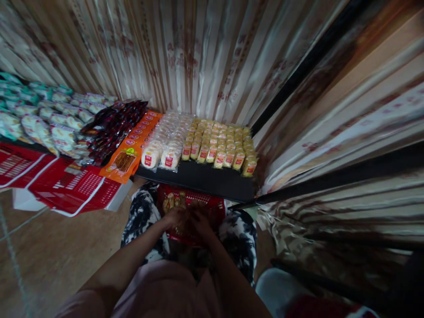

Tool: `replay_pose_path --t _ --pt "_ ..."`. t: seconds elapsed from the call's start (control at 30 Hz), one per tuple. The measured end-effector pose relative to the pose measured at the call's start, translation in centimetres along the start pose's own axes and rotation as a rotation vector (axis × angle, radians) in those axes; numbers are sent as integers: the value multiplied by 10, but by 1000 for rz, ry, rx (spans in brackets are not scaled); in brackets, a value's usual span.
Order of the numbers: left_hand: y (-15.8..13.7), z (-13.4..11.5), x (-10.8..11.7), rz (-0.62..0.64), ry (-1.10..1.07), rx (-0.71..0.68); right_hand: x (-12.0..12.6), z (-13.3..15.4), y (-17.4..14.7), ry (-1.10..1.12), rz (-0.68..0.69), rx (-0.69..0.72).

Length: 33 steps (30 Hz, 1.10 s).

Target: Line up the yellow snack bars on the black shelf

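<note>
My left hand [175,217] and my right hand [199,221] are close together over a red basket [217,207] between my knees. Deep shadow and blur hide the fingers, so I cannot make out what, if anything, they hold. Beside my left hand, small gold-wrapped snack packets [172,201] lie in the basket. In front, on a black shelf [212,179], stand rows of small yellow snack packets [219,159] with red labels. White round packaged cakes [170,154] line up to their left.
An orange snack bag [124,157], dark shiny packets [114,126] and white-and-green packets [43,110] continue leftward. Red printed bags [76,183] hang below the shelf. A pleated curtain [198,53] hangs behind; black poles [298,75] frame the right. A pale container [278,289] is at lower right.
</note>
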<state>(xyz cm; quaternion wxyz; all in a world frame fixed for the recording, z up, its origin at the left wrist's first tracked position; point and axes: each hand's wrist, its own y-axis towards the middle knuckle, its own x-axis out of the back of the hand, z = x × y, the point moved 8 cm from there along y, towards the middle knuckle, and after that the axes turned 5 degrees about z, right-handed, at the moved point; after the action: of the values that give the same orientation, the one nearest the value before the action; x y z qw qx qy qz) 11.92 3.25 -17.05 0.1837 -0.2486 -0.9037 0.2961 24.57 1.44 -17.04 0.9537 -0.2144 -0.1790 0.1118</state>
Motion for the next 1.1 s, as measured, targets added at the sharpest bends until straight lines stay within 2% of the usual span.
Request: replay_pose_path --t 0.3,0.43,0.5,0.67,0.8,0.93,1.1 --pt "-26 -23 14 -29 -202 -18 16 37 -17 178 -79 72" --pt "-37 -34 19 -28 -272 -42 17 51 -24 370 -91 59" --pt "-44 -40 20 -18 -310 -69 19 57 -27 453 -118 57" --pt "-63 -56 18 28 -408 -161 33 62 -33 498 -232 63" --pt "-77 -71 23 -78 -234 -241 53 64 -38 413 -379 85" --pt "-98 -97 21 -198 130 -464 65 66 -40 352 -406 70" --pt "-111 -108 1 -189 422 -607 73 78 -43 198 -447 91"
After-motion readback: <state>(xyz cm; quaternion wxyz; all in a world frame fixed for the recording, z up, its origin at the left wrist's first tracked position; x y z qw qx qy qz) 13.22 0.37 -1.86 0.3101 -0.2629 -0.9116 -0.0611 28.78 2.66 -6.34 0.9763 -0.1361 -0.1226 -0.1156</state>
